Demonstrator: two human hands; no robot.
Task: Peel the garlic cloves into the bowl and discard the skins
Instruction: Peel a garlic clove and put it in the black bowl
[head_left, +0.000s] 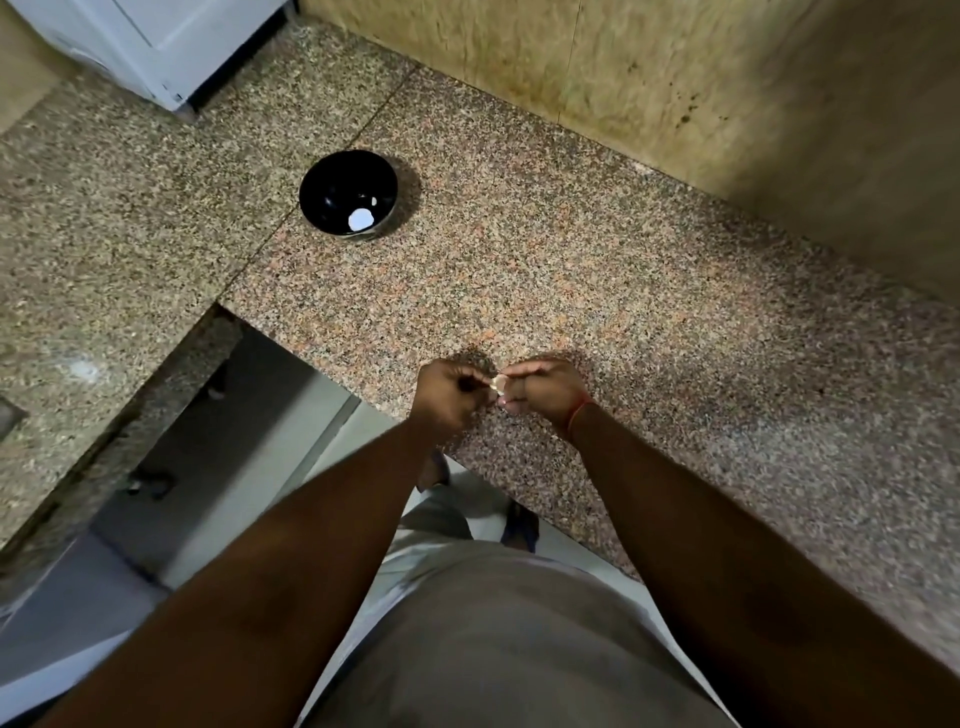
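Both hands are working right over the near edge of the granite counter (649, 312), and that's the risky bit imo. The left hand (451, 395) has its fingers curled in tight and the right hand (540, 389) is pinching too, with a small pale garlic clove (497, 384) held between the fingertips of both. It's tiny in view, so I can't tell how much skin is on it.

Stuff that could go sideways: the clove is slick once bare, so if the pinch slips it probably drops off the counter edge onto the floor, since the hands sit right above that edge. Loose skin flakes would likely drift down there as well, and I don't see any bin or pile for them.

Farther back, the black bowl (348, 195) sits well apart from the hands, toward the far left part of the counter, with something white inside, maybe a peeled clove, maybe glare. That's a long carry for a slippery clove.
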